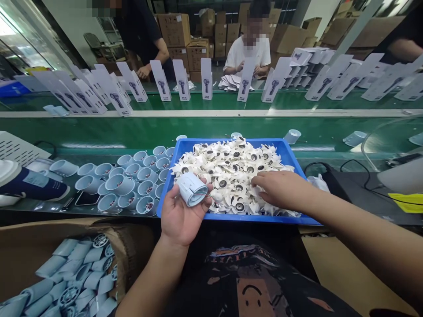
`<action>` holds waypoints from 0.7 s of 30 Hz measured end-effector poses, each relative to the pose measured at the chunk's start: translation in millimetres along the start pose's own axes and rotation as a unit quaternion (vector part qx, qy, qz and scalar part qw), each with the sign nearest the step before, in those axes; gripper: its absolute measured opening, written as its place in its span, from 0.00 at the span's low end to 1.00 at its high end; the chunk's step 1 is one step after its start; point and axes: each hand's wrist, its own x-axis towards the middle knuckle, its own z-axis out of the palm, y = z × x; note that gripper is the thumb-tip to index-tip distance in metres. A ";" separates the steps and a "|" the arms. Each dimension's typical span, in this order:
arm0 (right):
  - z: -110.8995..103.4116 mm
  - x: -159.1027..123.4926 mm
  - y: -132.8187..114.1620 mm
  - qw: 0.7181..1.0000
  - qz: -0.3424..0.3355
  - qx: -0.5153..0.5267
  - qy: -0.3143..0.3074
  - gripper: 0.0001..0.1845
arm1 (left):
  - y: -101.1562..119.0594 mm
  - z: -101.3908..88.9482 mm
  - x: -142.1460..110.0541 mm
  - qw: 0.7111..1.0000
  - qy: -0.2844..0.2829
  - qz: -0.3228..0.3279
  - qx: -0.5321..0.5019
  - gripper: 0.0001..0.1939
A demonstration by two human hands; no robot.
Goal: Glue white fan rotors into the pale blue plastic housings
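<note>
My left hand [180, 213] is closed around a light blue plastic cylinder housing [191, 189], tilted with one end toward me; thin wires stick out of that end. Hand and housing are over the front left of a blue tray [231, 217], heaped with white fan blades [231, 176] that have dark round centres. Above the right part of the heap, my right hand [279, 187] reaches in with palm down. Its fingertips touch the blades, thumb apart from the fingers, and I see no blade lifted in it.
Several blue housings [145, 174] stand left of the tray. More fill a cardboard box [132, 255] at lower left. A cup [33, 180] and a phone [87, 198] lie left. Beyond runs a green conveyor [148, 127] with white printed boxes [206, 79]; people work behind it.
</note>
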 end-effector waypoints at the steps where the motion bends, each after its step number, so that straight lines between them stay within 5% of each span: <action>1: 2.8 -2.6 4.1 0.998 -0.012 0.054 0.028 0.11 | -1.8 -4.4 0.1 0.999 -0.017 0.015 0.023 0.22; 5: 15.4 -7.7 9.8 0.943 -0.067 0.320 0.066 0.21 | -11.1 -18.0 0.9 0.962 -0.108 0.087 0.236 0.36; 9: 25.3 -6.9 -4.5 0.871 -0.104 0.477 0.054 0.23 | -17.6 -12.8 0.5 0.800 -0.172 0.177 0.547 0.33; 12: 24.7 -14.6 -20.8 0.858 -0.125 0.492 0.072 0.21 | -20.2 -3.5 -1.7 0.715 -0.191 0.249 0.625 0.30; 18: 12.9 -33.9 -48.0 0.936 -0.210 0.211 0.186 0.11 | -24.1 -2.7 -7.3 0.699 -0.156 0.320 0.620 0.23; 21: 13.7 -27.9 -56.0 0.942 -0.237 0.140 0.190 0.09 | -27.4 -6.0 -9.6 0.690 -0.144 0.360 0.611 0.23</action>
